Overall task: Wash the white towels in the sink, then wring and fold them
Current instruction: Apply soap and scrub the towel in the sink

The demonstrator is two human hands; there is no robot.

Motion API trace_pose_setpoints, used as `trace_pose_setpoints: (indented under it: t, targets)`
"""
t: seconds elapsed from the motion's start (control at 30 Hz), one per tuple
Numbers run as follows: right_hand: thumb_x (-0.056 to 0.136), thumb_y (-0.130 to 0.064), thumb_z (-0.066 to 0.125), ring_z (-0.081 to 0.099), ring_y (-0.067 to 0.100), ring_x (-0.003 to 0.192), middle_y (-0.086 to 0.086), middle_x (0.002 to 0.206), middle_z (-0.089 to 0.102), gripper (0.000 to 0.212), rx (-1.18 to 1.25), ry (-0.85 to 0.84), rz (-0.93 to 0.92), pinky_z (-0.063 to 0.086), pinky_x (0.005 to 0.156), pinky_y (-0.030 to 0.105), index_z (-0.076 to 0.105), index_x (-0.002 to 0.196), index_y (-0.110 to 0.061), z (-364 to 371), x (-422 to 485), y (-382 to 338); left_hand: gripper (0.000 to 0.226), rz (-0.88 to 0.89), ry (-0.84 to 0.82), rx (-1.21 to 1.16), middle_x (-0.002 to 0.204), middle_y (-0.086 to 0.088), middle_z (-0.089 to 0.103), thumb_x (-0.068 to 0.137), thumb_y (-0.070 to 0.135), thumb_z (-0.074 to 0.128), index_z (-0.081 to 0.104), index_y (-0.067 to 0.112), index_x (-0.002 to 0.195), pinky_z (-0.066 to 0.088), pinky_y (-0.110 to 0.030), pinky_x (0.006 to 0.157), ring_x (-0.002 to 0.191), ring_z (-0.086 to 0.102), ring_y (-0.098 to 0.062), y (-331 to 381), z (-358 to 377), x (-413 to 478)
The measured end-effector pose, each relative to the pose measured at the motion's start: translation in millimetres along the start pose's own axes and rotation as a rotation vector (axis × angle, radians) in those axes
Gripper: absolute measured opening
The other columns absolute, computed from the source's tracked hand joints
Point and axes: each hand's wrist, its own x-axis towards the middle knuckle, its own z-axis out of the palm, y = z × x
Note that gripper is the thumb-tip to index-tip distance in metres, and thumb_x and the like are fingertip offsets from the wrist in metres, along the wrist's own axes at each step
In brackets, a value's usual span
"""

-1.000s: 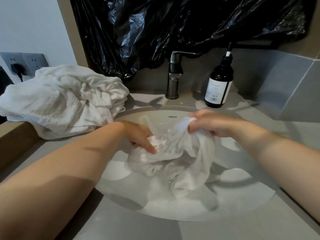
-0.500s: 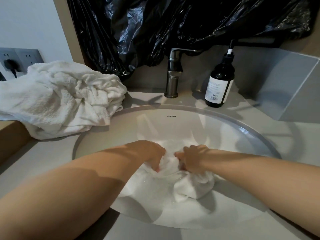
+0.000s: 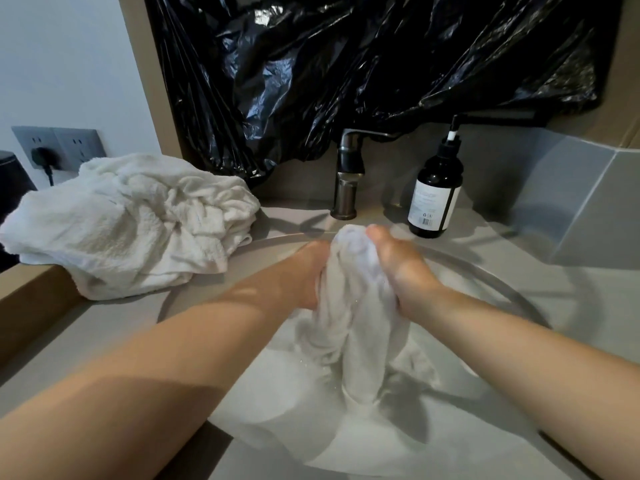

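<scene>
A wet white towel (image 3: pixel 349 317) is bunched into a hanging column above the round white sink (image 3: pixel 498 289). My left hand (image 3: pixel 308 275) grips its left side and my right hand (image 3: pixel 401 268) grips its right side, with the thumb near the top of the bunch. The towel's lower end trails down into the basin. Left of the sink, a pile of crumpled white towels (image 3: pixel 131 223) lies on the grey counter (image 3: pixel 114 327).
A dark metal faucet (image 3: pixel 346 174) stands behind the sink, with a dark pump bottle (image 3: pixel 436 195) to its right. Black plastic sheeting (image 3: pixel 346 64) hangs on the wall above. A wall socket with a plug (image 3: pixel 55 147) is at the far left.
Both hands have lifted the towel out of the bottom of the basin and up toward the faucet, gathering it into a hanging bunch.
</scene>
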Motion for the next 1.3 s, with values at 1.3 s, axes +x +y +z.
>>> trace_pose_setpoints:
  t: [1.3]
  targets:
    - [0.098,-0.044,0.046,0.055,0.026,0.088,0.012,0.101,0.061,0.042,-1.154,-0.292,0.095,0.036,0.071,0.025,0.063,0.097,-0.005,-38.0,30.8,26.4,0.023,-0.044,0.004,1.019,0.089,-0.007,0.057,0.103,0.033,0.040,0.053,0.016,0.109,0.046,-0.020,0.064,0.074,0.055,-0.019,-19.1,-15.6,19.6]
